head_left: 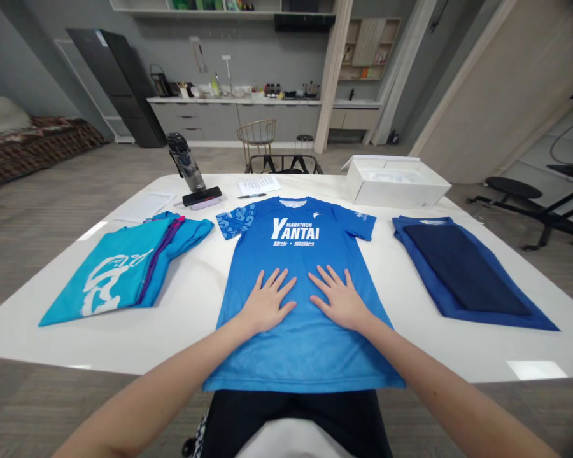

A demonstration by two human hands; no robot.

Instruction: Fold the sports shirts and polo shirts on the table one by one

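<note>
A blue T-shirt (296, 273) with white "Marathon Yantai" lettering lies spread face up, its collar away from me and its hem at the table's near edge. My left hand (268, 301) rests flat on the left of its middle, fingers spread. On the right half, my right hand (340, 298) also lies flat with fingers apart. Neither hand grips the fabric. To the left is a stack of folded turquoise shirts (119, 267) with white brush-style print and a purple-pink edge. Folded dark navy clothing (463, 267) lies on a blue folded garment (417, 267) to the right.
The white table (195, 280) also carries a clear bottle (187, 166), a black phone (202, 196), a printed paper (260, 185), a pen (252, 196) and a white box (396, 181). A dark chair (284, 164) stands behind its far edge.
</note>
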